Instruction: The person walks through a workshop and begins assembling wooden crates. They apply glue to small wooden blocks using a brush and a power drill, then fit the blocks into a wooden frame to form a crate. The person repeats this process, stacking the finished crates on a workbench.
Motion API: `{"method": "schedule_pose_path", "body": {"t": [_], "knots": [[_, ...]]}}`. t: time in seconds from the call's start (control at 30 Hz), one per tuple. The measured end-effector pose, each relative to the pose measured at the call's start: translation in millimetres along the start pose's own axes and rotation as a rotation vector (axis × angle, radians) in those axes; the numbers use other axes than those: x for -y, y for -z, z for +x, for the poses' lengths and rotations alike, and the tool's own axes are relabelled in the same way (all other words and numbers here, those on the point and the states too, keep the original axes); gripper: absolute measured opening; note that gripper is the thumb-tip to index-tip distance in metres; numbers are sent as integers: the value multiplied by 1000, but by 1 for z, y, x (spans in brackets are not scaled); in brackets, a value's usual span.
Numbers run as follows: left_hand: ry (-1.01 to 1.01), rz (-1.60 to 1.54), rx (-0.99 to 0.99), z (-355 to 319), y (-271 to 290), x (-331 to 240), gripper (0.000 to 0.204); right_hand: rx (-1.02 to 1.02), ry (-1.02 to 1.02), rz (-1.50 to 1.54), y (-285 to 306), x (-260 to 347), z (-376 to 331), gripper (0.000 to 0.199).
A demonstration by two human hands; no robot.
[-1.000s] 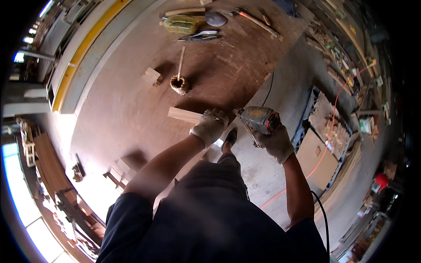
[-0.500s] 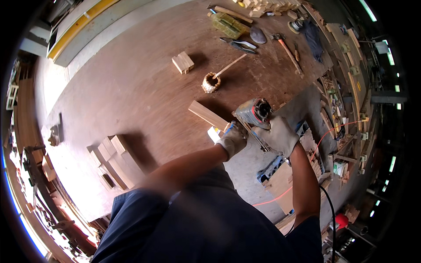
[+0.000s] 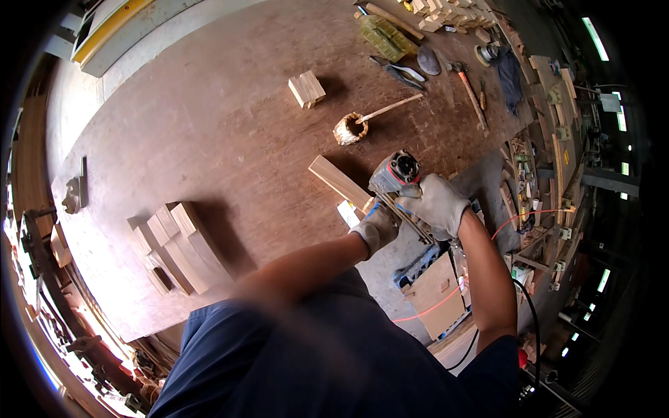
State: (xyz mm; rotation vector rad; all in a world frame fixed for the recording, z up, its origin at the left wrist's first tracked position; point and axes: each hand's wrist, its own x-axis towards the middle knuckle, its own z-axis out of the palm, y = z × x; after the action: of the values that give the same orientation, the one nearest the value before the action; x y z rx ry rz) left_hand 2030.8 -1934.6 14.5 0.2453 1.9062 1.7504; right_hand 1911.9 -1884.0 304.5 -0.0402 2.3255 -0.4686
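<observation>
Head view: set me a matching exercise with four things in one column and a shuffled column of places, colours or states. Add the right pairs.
Things
1. Nail gun
2. Hammer
3. Small pot
4. Cloth

Places, colours or states
A. Has a stick leaning out of it
B. Dark blue and crumpled
C. Held in the gloved right hand
D. Lies with its red-orange handle showing

Pairs: 1-C, 2-D, 3-A, 4-B

room btwn wood stack (image 3: 189, 252) & board (image 3: 340, 182), pot (image 3: 346, 132) obstructs beyond
</observation>
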Motion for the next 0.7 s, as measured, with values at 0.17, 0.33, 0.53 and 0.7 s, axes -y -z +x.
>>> {"method": "schedule_pose_path", "body": {"t": [0.17, 0.33, 0.53, 0.7], "knots": [[-41, 386, 66, 7, -13, 36, 41, 81, 0, -76, 7, 16, 13, 31], [32, 145, 102, 5, -3, 10, 39, 192, -104, 19, 13, 21, 27, 33], [47, 262, 112, -9, 26, -47, 41, 275, -156, -86, 24, 44, 34, 32], [-27, 688, 196, -7, 26, -52, 44, 366, -244, -32, 21, 47, 44, 31]]}}
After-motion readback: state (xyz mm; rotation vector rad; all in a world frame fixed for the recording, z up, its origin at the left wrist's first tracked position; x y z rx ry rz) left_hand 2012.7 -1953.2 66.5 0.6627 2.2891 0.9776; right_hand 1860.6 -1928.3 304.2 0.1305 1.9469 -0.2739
